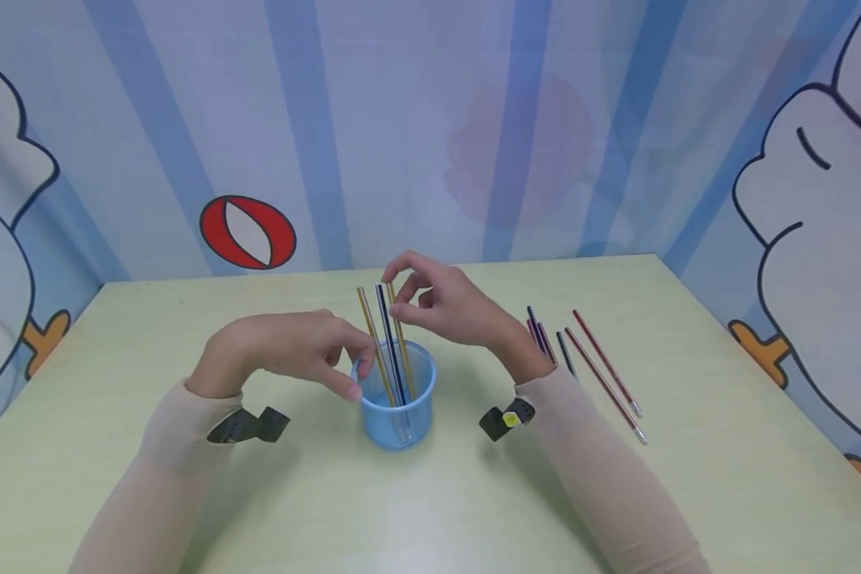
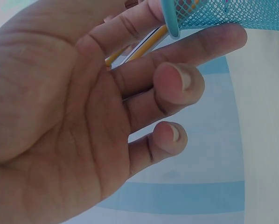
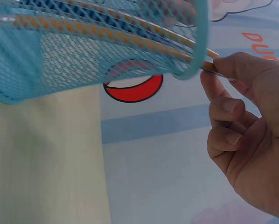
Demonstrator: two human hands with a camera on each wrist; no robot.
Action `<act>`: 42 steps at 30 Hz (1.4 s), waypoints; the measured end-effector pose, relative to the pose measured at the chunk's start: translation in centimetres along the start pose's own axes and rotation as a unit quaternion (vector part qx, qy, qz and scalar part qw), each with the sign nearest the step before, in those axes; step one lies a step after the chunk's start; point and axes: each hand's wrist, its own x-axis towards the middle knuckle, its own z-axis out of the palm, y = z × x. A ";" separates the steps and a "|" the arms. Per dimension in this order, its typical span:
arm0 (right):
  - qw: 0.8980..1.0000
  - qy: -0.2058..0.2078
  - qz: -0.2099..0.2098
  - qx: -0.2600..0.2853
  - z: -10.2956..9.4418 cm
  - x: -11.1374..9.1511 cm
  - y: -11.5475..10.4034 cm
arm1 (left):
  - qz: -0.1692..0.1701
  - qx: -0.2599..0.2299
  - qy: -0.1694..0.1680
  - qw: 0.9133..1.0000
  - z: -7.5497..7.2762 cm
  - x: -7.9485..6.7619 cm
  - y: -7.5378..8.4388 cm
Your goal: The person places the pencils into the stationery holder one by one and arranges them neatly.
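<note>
A blue mesh pencil cup [image 1: 398,426] stands upright on the table. My left hand [image 1: 308,347] holds its rim at the left side, thumb and index finger on either side of the edge in the left wrist view. Inside the cup stand a yellow-striped pencil [image 1: 375,339], a dark-and-white striped pencil [image 1: 389,335] and another yellow-striped pencil [image 1: 404,351] at the right. My right hand [image 1: 445,303] is above the cup's far right side. Its thumb and index finger pinch the upper end of the right yellow pencil, and the other fingers are bent.
To the right on the table [image 1: 316,510] lie several loose pencils: a dark red one [image 1: 606,363], a reddish one [image 1: 603,383], a dark one [image 1: 565,351] and a small group [image 1: 541,339] partly behind the right forearm. A printed curtain [image 1: 416,119] hangs behind the table.
</note>
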 end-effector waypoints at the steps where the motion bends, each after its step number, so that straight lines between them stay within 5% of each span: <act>1: 1.000 0.001 0.002 0.001 0.2 0.0 0.0 | 0.000 0.000 -0.001 1.000 0.0 0.0 0.0; 12: 0.999 0.019 0.026 0.005 1.1 0.3 0.0 | -0.011 -0.004 -0.004 1.000 -0.1 -0.1 0.3; 23: 0.998 -0.004 0.015 -0.062 0.5 0.3 0.2 | -0.018 -0.008 -0.002 1.000 0.2 -0.3 0.2; 34: 0.991 -0.004 0.095 -0.091 -4.4 -1.4 -0.2 | -0.017 -0.007 -0.002 1.000 0.2 -0.2 0.1; 42: 0.975 -0.040 0.184 -0.119 -8.8 -3.8 0.9 | -0.011 0.001 0.000 1.000 0.2 -0.1 0.2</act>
